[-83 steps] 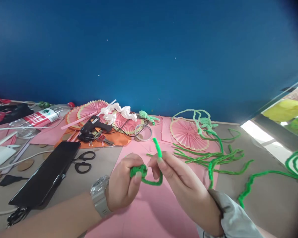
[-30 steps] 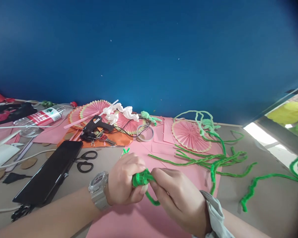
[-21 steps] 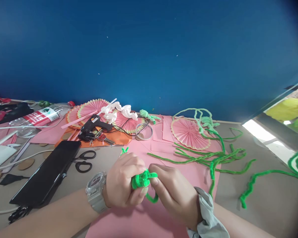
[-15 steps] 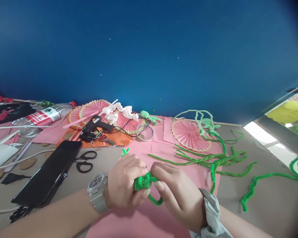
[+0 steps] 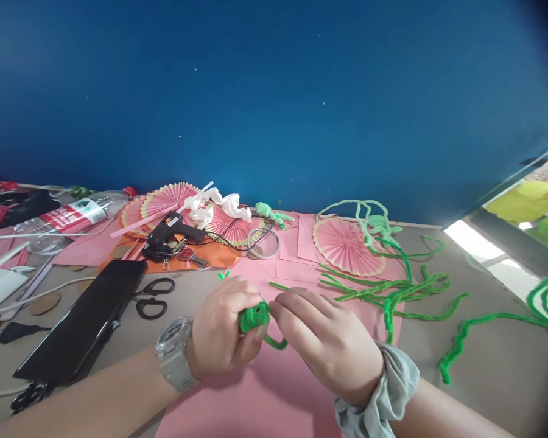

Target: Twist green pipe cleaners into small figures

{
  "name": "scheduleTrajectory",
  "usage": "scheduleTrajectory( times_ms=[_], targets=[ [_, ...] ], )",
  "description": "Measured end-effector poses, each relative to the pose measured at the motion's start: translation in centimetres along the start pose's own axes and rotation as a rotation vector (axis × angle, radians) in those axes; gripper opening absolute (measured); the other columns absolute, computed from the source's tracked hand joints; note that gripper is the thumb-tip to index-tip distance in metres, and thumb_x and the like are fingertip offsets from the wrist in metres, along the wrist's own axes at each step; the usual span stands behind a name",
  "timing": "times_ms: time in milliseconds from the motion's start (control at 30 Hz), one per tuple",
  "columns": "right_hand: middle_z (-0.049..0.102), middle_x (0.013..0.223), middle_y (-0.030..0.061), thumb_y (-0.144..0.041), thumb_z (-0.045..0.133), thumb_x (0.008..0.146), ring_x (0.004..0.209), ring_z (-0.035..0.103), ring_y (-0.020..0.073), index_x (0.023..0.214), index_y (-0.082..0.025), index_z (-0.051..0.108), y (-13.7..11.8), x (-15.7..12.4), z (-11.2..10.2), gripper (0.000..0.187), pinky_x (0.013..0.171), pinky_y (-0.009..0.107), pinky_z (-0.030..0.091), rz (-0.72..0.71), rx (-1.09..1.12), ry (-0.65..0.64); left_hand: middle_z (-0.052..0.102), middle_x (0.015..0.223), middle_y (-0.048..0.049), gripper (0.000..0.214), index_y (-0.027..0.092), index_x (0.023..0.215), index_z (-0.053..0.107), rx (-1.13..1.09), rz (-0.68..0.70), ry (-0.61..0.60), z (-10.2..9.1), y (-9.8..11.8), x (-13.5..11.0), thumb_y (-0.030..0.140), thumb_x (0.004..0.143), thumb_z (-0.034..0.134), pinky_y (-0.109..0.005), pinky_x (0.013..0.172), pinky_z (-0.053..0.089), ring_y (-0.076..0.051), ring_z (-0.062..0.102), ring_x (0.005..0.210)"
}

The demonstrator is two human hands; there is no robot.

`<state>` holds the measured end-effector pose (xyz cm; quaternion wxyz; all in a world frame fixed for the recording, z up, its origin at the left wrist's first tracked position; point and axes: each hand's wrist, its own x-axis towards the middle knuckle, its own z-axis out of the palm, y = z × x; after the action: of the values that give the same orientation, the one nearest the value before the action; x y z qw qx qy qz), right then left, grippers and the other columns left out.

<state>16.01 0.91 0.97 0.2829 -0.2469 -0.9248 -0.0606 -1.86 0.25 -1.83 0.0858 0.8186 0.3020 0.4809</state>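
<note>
My left hand is closed around a small looped bundle of fuzzy green yarn, held above pink paper. Out of the bundle's underside a short green strand curves toward my right hand. The right fingers are bent together, their tips against the bundle's right edge, and the thumb is hidden behind them. Small green ends poke out beyond my left knuckles. Just past my right hand lie several loose green yarn strands.
Pleated pink paper fans lie along the blue wall. At the left are a black glue gun, black-handled scissors, a black phone and a plastic bottle. Pale green yarn sits at the back right.
My right hand has turned, so its back faces up more and its thumb is now hidden. The bundle and my left hand have shifted slightly left; the view moved a little too.
</note>
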Motion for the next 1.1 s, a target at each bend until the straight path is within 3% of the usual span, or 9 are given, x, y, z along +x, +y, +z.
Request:
scheduleTrajectory(
  times_ms=[133, 300, 467, 633, 833, 933, 1100],
  targets=[
    [0.058, 0.077, 0.0071, -0.012, 0.033, 0.088, 0.068, 0.049, 0.0161, 0.079, -0.014, 0.056, 0.1, -0.1, 0.3, 0.025, 0.06, 0.027, 0.041, 0.018, -0.006, -0.008, 0.048, 0.067, -0.0023, 0.013, 0.018, 0.091, 0.039, 0.016, -0.038, -0.032, -0.1, 0.3, 0.1, 0.021, 0.078, 0.041, -0.032, 0.056, 0.037, -0.017, 0.045, 0.06],
    [0.055, 0.074, 0.0058, -0.01, 0.031, 0.086, 0.065, 0.045, 0.0148, 0.085, -0.014, 0.056, 0.2, 0.0, 0.2, 0.025, 0.056, 0.025, 0.039, 0.013, 0.024, -0.083, 0.048, 0.065, -0.0021, 0.008, 0.019, 0.085, 0.039, 0.047, -0.017, -0.051, -0.1, 0.3, 0.3, 0.024, 0.079, 0.041, -0.031, 0.055, 0.036, -0.017, 0.045, 0.059],
    [0.053, 0.07, 0.0036, -0.008, 0.032, 0.085, 0.059, 0.043, 0.0136, 0.088, -0.015, 0.055, 0.2, 0.4, -0.5, 0.024, 0.051, 0.024, 0.035, 0.014, -0.045, -0.161, 0.049, 0.069, -0.0027, 0.016, 0.018, 0.095, 0.037, 0.09, 0.009, -0.01, 0.0, 0.1, 0.5, 0.024, 0.08, 0.041, -0.03, 0.055, 0.036, -0.016, 0.045, 0.059],
    [0.051, 0.064, 0.0008, -0.007, 0.035, 0.081, 0.053, 0.04, 0.0129, 0.083, -0.018, 0.053, 0.4, 0.5, -1.1, 0.021, 0.046, 0.025, 0.027, 0.019, -0.1, -0.19, 0.049, 0.066, -0.002, 0.012, 0.018, 0.091, 0.039, 0.18, 0.028, -0.045, 0.0, 0.1, 0.8, 0.025, 0.081, 0.041, -0.03, 0.055, 0.035, -0.016, 0.044, 0.058],
    [0.05, 0.062, -0.0016, -0.004, 0.035, 0.081, 0.053, 0.042, 0.0107, 0.078, -0.019, 0.045, -0.2, 0.6, -1.1, 0.018, 0.047, 0.021, 0.03, 0.17, 0.161, -0.199, 0.051, 0.07, -0.0031, 0.017, 0.018, 0.097, 0.037, 0.13, 0.041, -0.051, 0.1, 0.1, 0.8, 0.023, 0.08, 0.041, -0.031, 0.056, 0.035, -0.016, 0.044, 0.059],
    [0.048, 0.06, -0.0018, -0.006, 0.034, 0.082, 0.05, 0.04, 0.0102, 0.076, -0.019, 0.042, -0.8, 0.3, -0.5, 0.017, 0.048, 0.021, 0.032, 0.241, 0.244, -0.136, 0.05, 0.074, -0.0042, 0.019, 0.019, 0.1, 0.036, 0.072, -0.024, -0.015, 0.4, 0.4, 0.3, 0.027, 0.083, 0.039, -0.033, 0.058, 0.038, -0.017, 0.046, 0.063],
    [0.051, 0.062, -0.0001, -0.009, 0.033, 0.085, 0.052, 0.043, 0.0117, 0.085, -0.019, 0.042, -1.1, -0.5, 0.6, 0.014, 0.05, 0.022, 0.035, 0.178, 0.291, -0.003, 0.046, 0.081, -0.0056, 0.021, 0.02, 0.105, 0.032, -0.212, -0.255, -0.026, 1.3, 1.5, -1.3, 0.031, 0.087, 0.034, -0.035, 0.062, 0.042, -0.016, 0.047, 0.067]
  ],
)
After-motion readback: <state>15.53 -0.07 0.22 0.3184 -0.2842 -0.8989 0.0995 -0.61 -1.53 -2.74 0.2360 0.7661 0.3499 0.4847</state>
